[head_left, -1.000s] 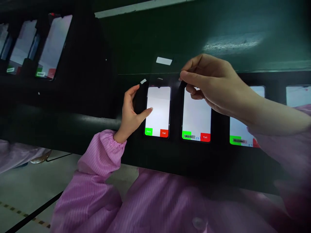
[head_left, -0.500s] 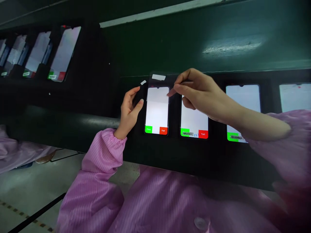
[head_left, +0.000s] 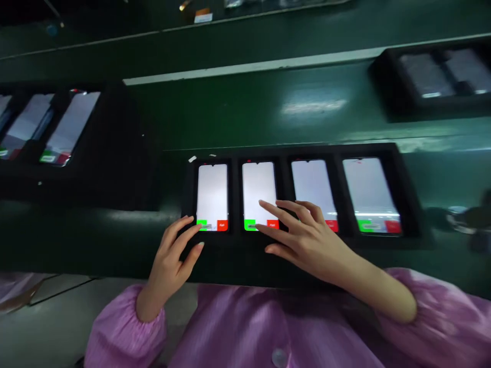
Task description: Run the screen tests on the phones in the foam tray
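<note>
Four-slot black tray [head_left: 238, 239] holds phones with bright white screens, each with a green and a red box along the bottom. My left hand [head_left: 172, 258] is open, its fingertips at the lower left corner of the leftmost phone [head_left: 212, 191], by a small label over the green box. My right hand [head_left: 303, 235] is spread open and holds nothing. One fingertip is over the lower screen of the second phone [head_left: 258, 184], another at its label. That hand partly covers the third phone [head_left: 312, 179]. The rightmost phone [head_left: 368, 186] lies apart from both hands.
A second black tray [head_left: 111, 168] with several lit phones is at the left. Another dark tray [head_left: 387, 84] with phones stands at the back right. Small white scraps [head_left: 192, 159] lie near the front tray's back left edge. The bench [head_left: 230, 112] is green.
My right hand has let go of the clear film it pinched above the leftmost phone, and has come down with fingers spread. My left hand has moved to that phone's bottom corner. The view has shifted.
</note>
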A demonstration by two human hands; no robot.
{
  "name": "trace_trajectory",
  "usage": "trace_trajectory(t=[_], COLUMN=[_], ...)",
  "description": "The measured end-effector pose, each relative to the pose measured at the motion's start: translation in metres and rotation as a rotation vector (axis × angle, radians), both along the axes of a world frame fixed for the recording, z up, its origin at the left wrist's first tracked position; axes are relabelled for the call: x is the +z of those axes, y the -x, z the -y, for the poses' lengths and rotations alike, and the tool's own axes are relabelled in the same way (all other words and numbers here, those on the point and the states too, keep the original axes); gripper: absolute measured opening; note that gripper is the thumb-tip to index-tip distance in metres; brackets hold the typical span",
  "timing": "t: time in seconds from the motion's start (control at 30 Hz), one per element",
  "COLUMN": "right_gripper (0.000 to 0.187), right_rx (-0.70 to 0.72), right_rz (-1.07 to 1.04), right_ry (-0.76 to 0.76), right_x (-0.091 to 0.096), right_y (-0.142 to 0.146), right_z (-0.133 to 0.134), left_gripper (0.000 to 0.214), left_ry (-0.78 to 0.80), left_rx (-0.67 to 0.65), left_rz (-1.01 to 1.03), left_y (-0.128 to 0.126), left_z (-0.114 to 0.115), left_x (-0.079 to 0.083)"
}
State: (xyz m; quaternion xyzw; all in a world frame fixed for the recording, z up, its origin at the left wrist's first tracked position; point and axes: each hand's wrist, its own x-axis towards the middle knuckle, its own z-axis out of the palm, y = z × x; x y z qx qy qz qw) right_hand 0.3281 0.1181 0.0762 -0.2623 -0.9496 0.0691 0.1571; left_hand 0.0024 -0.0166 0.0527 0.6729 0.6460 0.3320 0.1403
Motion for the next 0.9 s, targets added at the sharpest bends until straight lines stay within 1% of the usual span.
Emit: trace_trajectory(t=[0.07,0.13,0.2,0.27,0.37,0.43,0.47,0.53,0.6,0.67,0.73,0.77,0.83,0.9], right_gripper=[0.027,0.026,0.026,0.027,0.031,0.031,0.030,0.028,0.028,0.027,0.027,0.029,0.031,0.030], right_rx=[-0.094,-0.242,-0.376,-0.464,-0.602,-0.707,-0.737,-0.759,-0.757,-0.751,-0.724,-0.716,-0.719,-0.747], right_rz=[-0.087,-0.142,-0.056,0.020,-0.088,-0.069,-0.040,-0.068,-0.196,-0.215,-0.120,-0.076,-0.045,-0.048], right_ry=[-0.029,-0.057,-0.080,-0.082,-0.098,-0.127,-0.135,-0.145,-0.148,-0.132,-0.103,-0.090,-0.083,-0.105], right_x=[-0.001,-0.002,-0.006,-0.012,-0.019,-0.022,-0.022,-0.022,-0.020,-0.017,-0.016,-0.015,-0.014,-0.013], right_y=[-0.017,-0.036,-0.054,-0.072,-0.099,-0.117,-0.125,-0.135,-0.135,-0.126,-0.114,-0.109,-0.104,-0.108], right_z=[0.012,0.023,0.031,0.039,0.046,0.048,0.047,0.043,0.034,0.022,0.008,0.001,-0.012,-0.022], left_gripper=[0.044,0.049,0.059,0.069,0.073,0.072,0.072,0.070,0.066,0.061,0.059,0.059,0.057,0.057], left_ry=[0.031,0.027,-0.049,-0.136,-0.200,-0.231,-0.244,-0.270,-0.258,-0.155,0.010,0.081,0.158,0.164], left_rx=[-0.003,0.003,0.019,0.033,0.024,0.007,0.000,-0.008,0.027,0.119,0.211,0.235,0.244,0.238], left_rz=[-0.182,-0.319,-0.307,-0.248,-0.254,-0.303,-0.329,-0.382,-0.430,-0.462,-0.477,-0.477,-0.473,-0.472], left_y=[-0.003,-0.006,-0.014,-0.025,-0.046,-0.059,-0.065,-0.074,-0.081,-0.088,-0.093,-0.095,-0.096,-0.095], left_z=[0.004,0.005,0.006,0.005,0.000,-0.008,-0.013,-0.025,-0.038,-0.048,-0.056,-0.058,-0.060,-0.061], left_x=[-0.006,-0.012,-0.015,-0.017,-0.022,-0.025,-0.026,-0.026,-0.022,-0.014,-0.003,0.001,0.008,0.011])
